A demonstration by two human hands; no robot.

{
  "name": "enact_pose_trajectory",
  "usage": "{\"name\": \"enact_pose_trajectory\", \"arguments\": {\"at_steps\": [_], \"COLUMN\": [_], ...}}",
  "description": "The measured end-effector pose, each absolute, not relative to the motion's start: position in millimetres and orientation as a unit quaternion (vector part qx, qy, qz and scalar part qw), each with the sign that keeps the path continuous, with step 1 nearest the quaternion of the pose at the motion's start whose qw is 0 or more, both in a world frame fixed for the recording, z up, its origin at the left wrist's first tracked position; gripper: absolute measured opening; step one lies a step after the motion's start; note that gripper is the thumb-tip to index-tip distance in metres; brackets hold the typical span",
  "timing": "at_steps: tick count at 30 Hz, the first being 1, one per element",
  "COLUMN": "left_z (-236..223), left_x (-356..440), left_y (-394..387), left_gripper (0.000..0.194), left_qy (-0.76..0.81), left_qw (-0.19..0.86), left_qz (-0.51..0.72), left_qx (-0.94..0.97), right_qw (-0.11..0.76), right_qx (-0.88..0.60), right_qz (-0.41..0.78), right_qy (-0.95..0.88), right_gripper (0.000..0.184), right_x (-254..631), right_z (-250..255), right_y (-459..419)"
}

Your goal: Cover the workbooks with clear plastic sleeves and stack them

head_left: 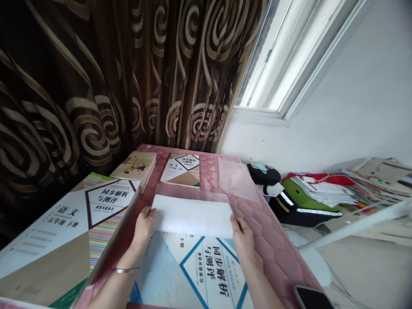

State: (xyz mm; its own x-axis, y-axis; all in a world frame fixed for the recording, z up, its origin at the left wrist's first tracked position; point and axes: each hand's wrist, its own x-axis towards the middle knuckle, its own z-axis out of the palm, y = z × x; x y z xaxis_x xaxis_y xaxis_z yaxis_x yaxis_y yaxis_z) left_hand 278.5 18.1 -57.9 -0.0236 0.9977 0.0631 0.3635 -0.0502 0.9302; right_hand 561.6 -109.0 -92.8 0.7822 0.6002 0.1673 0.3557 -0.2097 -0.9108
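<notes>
Between my two hands is a white sheet, spread above a blue-and-white workbook. My left hand grips the sheet's left edge, with a thin metal bracelet on that wrist. The right edge is pinched by my right hand, thumb on top. Clear plastic film shows just beyond the sheet's far edge; whether it is joined to the sheet I cannot tell. The sheet covers the workbook's far part, and my right forearm crosses its right side.
Large workbooks lie at the left, with a tan book stack behind them. A smaller workbook and another clear film lie farther back on the pink padded surface. A phone is at lower right; bags and papers lie beyond.
</notes>
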Motion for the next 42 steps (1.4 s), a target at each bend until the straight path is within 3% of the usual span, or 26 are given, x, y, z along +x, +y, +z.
{"name": "enact_pose_trajectory", "arguments": {"at_steps": [13,21,29,38,42], "left_z": [-57,-59,-52,-58,-55], "left_x": [280,280,279,279,279], "left_y": [18,18,16,17,16], "left_gripper": [0.032,0.038,0.037,0.043,0.04], "left_qy": [0.583,0.575,0.578,0.572,0.573], "left_qw": [0.373,0.373,0.412,0.401,0.405], "left_qz": [0.437,0.441,0.432,0.442,0.44], "left_qx": [0.575,0.579,0.557,0.562,0.56], "right_qw": [0.516,0.585,0.534,0.595,0.577], "right_qx": [-0.788,-0.739,-0.772,-0.732,-0.743], "right_qz": [0.089,0.149,0.099,0.159,0.132], "right_qy": [-0.324,-0.299,-0.329,-0.29,-0.313], "right_gripper": [0.052,0.045,0.053,0.046,0.049], "right_x": [561,557,561,556,559], "right_z": [-93,-84,-93,-84,-89], "right_y": [-109,-112,-110,-113,-112]}}
